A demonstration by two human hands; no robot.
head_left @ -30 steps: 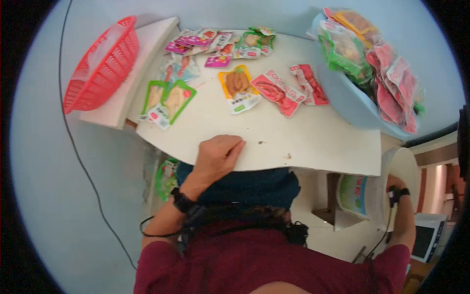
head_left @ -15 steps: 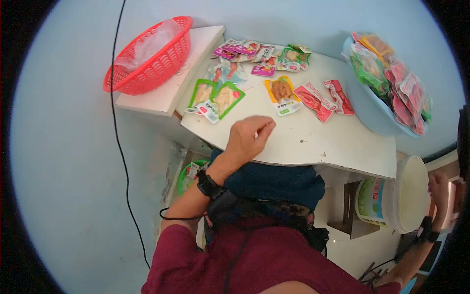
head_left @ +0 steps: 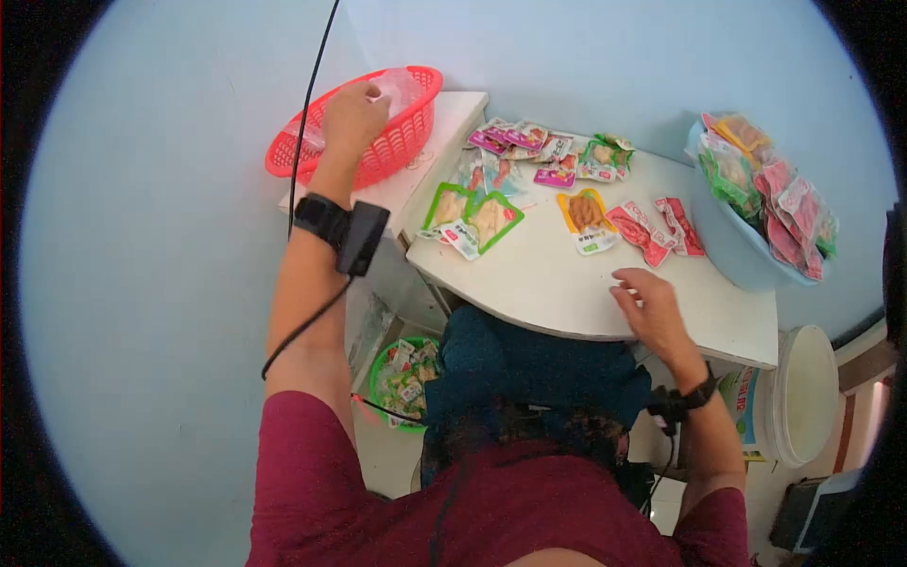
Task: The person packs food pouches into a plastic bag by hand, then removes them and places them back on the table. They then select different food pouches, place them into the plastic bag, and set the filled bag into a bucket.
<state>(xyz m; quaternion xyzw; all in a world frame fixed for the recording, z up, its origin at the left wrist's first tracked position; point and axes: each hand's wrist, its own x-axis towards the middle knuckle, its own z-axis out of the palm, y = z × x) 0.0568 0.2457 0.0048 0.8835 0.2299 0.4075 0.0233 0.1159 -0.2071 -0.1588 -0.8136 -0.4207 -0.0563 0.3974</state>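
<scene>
I see the red plastic mesh basket [head_left: 413,128] sitting on a white raised block [head_left: 452,118] at the far left end of the table, against the pale blue wall. Inside it lies a crumpled clear plastic bag [head_left: 402,88]. My left hand [head_left: 354,115] is over the basket's rim, knuckles up and fingers curled down onto the plastic. The fingertips are hidden from here, so I cannot tell whether they have pinched it or only rest on it. A black wrist strap [head_left: 338,227] with a cable sits on that forearm.

My right hand [head_left: 652,310] lies palm down on the white tabletop [head_left: 548,279] near its front edge, fingers loosely spread and holding nothing.

Between the two hands, flat snack packets are scattered on the table. A pair of green-edged packets [head_left: 472,217] lies closest to the basket, then an orange packet [head_left: 586,219]. The red packets [head_left: 652,231] are just beyond my right fingertips. A row of pink and purple packets [head_left: 515,140] lies along the back, with green ones at its right end.

At the right end stands a light blue bowl [head_left: 732,250], heaped with red, green and orange packets. Below the table on the right is a white lidded bucket [head_left: 801,378]. Under its left side a small green basket [head_left: 378,378] holds more packets.
</scene>
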